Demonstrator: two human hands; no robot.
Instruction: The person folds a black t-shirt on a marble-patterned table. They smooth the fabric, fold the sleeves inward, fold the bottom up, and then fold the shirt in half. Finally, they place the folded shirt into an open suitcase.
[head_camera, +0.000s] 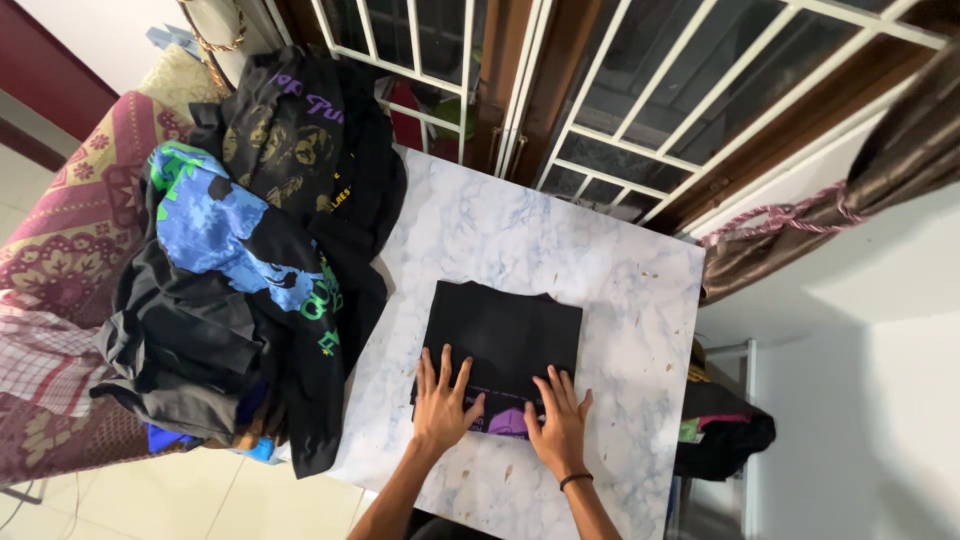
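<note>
A black garment (505, 335) lies folded into a neat rectangle on the white marbled table (620, 290). A purple print shows at its near edge, between my hands. My left hand (442, 398) lies flat with spread fingers on the garment's near left corner. My right hand (558, 420), with a dark band at the wrist, lies flat on the near right part of it. Neither hand grips anything.
A heap of dark printed shirts (265, 260), one with blue and green patches, spills from a patterned seat (70, 230) onto the table's left edge. A window with white bars (640, 100) stands behind. A brown curtain (890, 170) hangs right. Dark clothes (725, 430) lie low at the right.
</note>
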